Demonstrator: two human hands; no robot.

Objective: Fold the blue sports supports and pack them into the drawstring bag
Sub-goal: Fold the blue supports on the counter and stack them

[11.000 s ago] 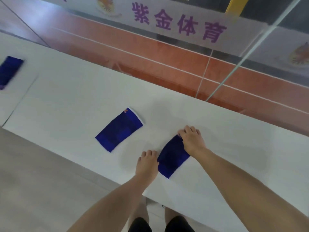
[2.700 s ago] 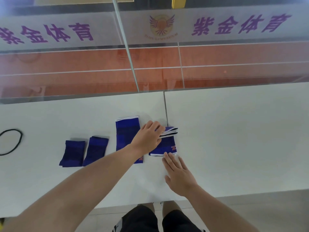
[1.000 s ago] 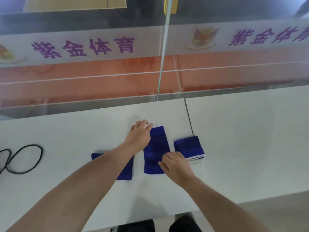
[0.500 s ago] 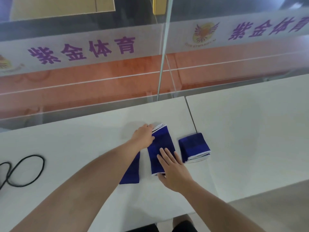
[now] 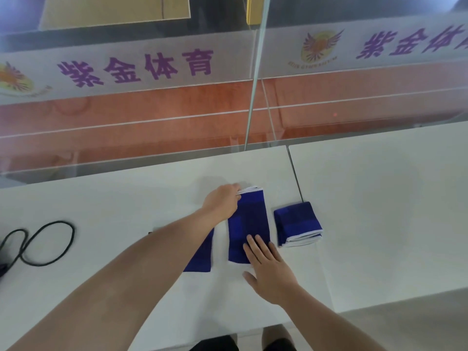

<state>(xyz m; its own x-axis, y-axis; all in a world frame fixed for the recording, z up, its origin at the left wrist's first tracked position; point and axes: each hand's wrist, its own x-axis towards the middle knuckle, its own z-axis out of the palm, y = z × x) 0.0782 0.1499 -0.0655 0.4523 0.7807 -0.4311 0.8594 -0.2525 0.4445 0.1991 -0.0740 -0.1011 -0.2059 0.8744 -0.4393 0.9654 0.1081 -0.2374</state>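
The long support (image 5: 249,221) lies flat on the desk (image 5: 379,211) straight ahead of the person. Its long axis runs away from the body, with the white-trimmed end farthest off. The left hand (image 5: 221,203) is at that far end with fingers curled over the left corner, apparently pinching the trim. The right hand (image 5: 272,272) lies spread and flat, its straight fingers pressing the near right corner. One hand holds each end, so the fold probably means bringing the far end towards the body along that axis while the right hand pins the near end. A folded support (image 5: 296,221) sits just beside it on the right, not touching. Another support (image 5: 201,254) lies to the left, partly hidden under the left forearm. A black cord (image 5: 48,245) loops well off to the left; no bag can be made out.
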